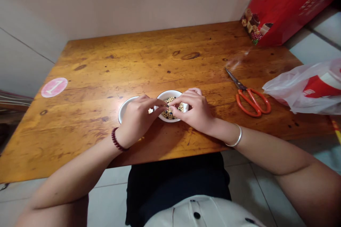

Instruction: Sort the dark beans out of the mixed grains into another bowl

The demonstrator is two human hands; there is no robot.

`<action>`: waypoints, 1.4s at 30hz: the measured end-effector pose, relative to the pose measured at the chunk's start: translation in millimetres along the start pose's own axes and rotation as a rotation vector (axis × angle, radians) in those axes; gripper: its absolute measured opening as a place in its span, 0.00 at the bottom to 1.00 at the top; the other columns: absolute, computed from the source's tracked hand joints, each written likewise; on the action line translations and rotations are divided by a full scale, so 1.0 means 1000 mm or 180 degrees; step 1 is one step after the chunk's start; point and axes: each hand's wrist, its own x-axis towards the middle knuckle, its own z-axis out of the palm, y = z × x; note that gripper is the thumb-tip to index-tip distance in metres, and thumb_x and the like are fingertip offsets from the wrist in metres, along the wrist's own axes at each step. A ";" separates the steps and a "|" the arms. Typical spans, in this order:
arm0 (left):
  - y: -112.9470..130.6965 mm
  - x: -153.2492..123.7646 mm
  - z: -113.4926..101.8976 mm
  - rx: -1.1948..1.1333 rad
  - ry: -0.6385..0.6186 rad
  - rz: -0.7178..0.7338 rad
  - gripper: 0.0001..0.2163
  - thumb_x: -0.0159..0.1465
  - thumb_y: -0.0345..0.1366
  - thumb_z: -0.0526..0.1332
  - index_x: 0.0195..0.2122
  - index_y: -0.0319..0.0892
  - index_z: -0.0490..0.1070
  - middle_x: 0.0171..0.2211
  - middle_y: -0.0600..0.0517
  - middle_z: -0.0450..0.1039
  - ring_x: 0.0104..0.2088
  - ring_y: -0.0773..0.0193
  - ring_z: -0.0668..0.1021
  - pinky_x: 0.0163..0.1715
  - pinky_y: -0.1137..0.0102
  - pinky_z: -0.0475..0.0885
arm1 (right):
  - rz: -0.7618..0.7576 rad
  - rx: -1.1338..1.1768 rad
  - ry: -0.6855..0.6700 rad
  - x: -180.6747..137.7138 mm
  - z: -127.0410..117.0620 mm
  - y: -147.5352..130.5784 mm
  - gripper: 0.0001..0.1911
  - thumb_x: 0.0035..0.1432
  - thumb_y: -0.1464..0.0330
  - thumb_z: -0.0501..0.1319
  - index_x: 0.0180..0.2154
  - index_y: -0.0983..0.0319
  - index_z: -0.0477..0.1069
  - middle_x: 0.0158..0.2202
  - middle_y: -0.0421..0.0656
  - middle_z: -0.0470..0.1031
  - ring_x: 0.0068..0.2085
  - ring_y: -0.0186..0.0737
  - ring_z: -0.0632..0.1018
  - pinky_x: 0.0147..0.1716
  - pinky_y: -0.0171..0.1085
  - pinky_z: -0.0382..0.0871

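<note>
A white bowl (pixel 170 120) holds a mix of pale yellow beans (pixel 170 112) and dark beans. Above it the fingertips of my left hand (pixel 137 113) and my right hand (pixel 195 108) meet, thumbs and forefingers pinched together. Between them there may be a small dark bean, too small to be sure of. A second white bowl (pixel 122 109) stands to the left, largely covered by my left hand, so most of its inside is hidden. Small white patches show beside the fingers of both hands; I cannot tell what they are.
Orange-handled scissors (pixel 252 101) lie on the wooden table (pixel 133 60), right of the bowls. Farther right is a clear plastic bag (pixel 287 87) with a red-and-white cup (pixel 323 85). A red box (pixel 290 10) stands at the back right. A round "1" sticker (pixel 54 87) marks the left side.
</note>
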 end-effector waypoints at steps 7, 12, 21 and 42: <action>-0.003 0.002 0.001 -0.0523 -0.0044 -0.0202 0.08 0.63 0.43 0.66 0.36 0.44 0.80 0.29 0.52 0.78 0.24 0.70 0.73 0.26 0.74 0.70 | -0.0017 0.0276 -0.0112 0.001 -0.005 -0.005 0.03 0.55 0.67 0.66 0.29 0.55 0.76 0.31 0.35 0.82 0.33 0.38 0.80 0.49 0.44 0.63; -0.003 0.004 0.001 -0.0825 -0.0025 -0.0214 0.09 0.64 0.43 0.65 0.34 0.43 0.79 0.28 0.51 0.79 0.26 0.69 0.76 0.25 0.75 0.70 | -0.0164 0.0352 -0.0099 0.002 -0.007 -0.007 0.04 0.56 0.68 0.65 0.29 0.56 0.75 0.31 0.35 0.82 0.33 0.37 0.79 0.49 0.44 0.63; 0.001 0.006 0.001 -0.1108 -0.0017 -0.0200 0.10 0.64 0.42 0.64 0.33 0.42 0.80 0.30 0.50 0.81 0.28 0.67 0.78 0.27 0.75 0.72 | -0.0105 0.0426 -0.0182 0.004 -0.011 -0.011 0.05 0.57 0.67 0.63 0.28 0.55 0.74 0.29 0.35 0.81 0.33 0.37 0.79 0.50 0.45 0.63; -0.005 0.007 0.008 -0.2962 -0.0627 -0.1397 0.17 0.64 0.50 0.63 0.30 0.40 0.75 0.24 0.52 0.75 0.16 0.77 0.65 0.14 0.79 0.59 | -0.0352 0.0654 0.0097 0.002 -0.011 -0.009 0.06 0.57 0.68 0.65 0.27 0.58 0.75 0.28 0.34 0.81 0.30 0.33 0.78 0.51 0.43 0.59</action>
